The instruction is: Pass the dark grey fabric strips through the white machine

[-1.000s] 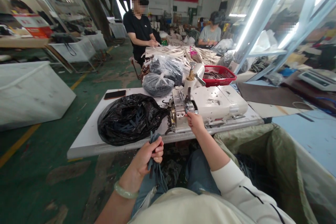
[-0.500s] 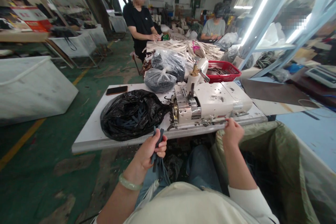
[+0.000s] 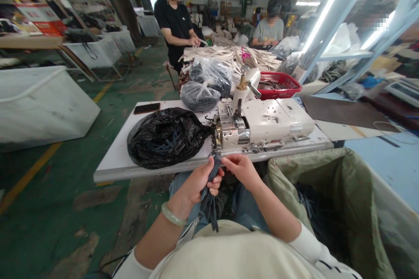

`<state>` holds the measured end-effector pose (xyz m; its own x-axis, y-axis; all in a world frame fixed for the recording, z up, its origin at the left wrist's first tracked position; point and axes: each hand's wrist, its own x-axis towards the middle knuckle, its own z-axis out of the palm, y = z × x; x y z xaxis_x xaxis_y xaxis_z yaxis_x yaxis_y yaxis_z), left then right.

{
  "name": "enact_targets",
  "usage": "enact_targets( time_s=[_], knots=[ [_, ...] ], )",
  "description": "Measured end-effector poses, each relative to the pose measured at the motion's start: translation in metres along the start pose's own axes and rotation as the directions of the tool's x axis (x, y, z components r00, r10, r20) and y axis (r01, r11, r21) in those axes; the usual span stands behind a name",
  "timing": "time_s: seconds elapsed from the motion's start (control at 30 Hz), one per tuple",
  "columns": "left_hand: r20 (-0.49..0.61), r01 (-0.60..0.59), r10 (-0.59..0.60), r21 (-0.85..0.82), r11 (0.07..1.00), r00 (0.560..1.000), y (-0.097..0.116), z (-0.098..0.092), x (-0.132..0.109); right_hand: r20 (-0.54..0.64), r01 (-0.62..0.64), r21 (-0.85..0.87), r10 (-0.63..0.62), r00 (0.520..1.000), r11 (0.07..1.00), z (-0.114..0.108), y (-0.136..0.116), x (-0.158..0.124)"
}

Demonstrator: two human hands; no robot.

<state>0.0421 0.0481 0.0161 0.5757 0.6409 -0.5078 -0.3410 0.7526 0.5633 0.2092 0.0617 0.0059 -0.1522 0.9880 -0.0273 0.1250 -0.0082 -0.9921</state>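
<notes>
My left hand (image 3: 206,178) is closed around a bunch of dark grey strips (image 3: 213,213), whose loose ends hang below the fist over my lap. Beside it, my right hand (image 3: 244,170) pinches at the upper end of a strip, thumb and forefinger together. Both hands are just in front of the table edge, below the metal working end of a cream-coloured machine (image 3: 271,120). To the left of the machine lies a black plastic bag (image 3: 166,137) with dark strips showing in its opening.
A phone (image 3: 147,108) lies at the table's back left. Behind the machine are clear bags (image 3: 201,96) of dark material and a red basket (image 3: 279,86). An open green sack (image 3: 356,209) with dark strips stands at my right. Two co-workers are at a heap of pale strips (image 3: 225,54).
My right hand has moved left from the machine's right front to the strips. My left hand has shifted right with the bunch, so both hands now meet.
</notes>
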Motion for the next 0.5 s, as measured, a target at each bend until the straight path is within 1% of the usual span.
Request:
enact_targets(
  time_s=[0.07, 0.17, 0.23, 0.37, 0.4, 0.43, 0.5],
  knots=[
    [-0.031, 0.005, -0.005, -0.004, 1.000, 1.000, -0.0024, -0.0005, -0.0046, 0.045, 0.023, -0.088, -0.019, 0.999, 0.996, 0.0150, -0.0032, 0.0047],
    [-0.070, 0.008, -0.010, -0.021, 1.000, 0.997, -0.0041, -0.0023, -0.0096, 0.024, 0.022, -0.160, -0.018, 1.000, 0.987, 0.0162, -0.0005, 0.0064],
    [-0.081, 0.021, -0.024, -0.028, 0.999, 0.996, -0.0043, -0.0027, -0.0103, 0.018, 0.005, -0.145, -0.003, 1.000, 0.989, 0.0130, 0.0023, 0.0060],
    [-0.083, 0.043, -0.046, -0.035, 0.998, 0.995, -0.0045, 0.0002, -0.0060, 0.123, 0.008, -0.097, 0.004, 0.992, 0.995, 0.0114, 0.0036, 0.0012],
    [-0.083, 0.044, -0.047, -0.037, 0.998, 0.995, -0.0045, 0.0012, -0.0044, 0.120, 0.020, -0.087, -0.009, 0.993, 0.996, 0.0119, 0.0033, -0.0001],
    [-0.082, 0.045, -0.049, -0.040, 0.998, 0.995, -0.0044, 0.0020, -0.0030, 0.091, 0.035, -0.074, -0.028, 0.995, 0.997, 0.0123, 0.0030, -0.0010],
    [-0.081, 0.041, -0.044, -0.047, 0.998, 0.996, -0.0040, 0.0024, -0.0011, -0.039, 0.068, -0.006, -0.068, 0.997, 0.998, 0.0116, 0.0027, -0.0012]
  ],
)
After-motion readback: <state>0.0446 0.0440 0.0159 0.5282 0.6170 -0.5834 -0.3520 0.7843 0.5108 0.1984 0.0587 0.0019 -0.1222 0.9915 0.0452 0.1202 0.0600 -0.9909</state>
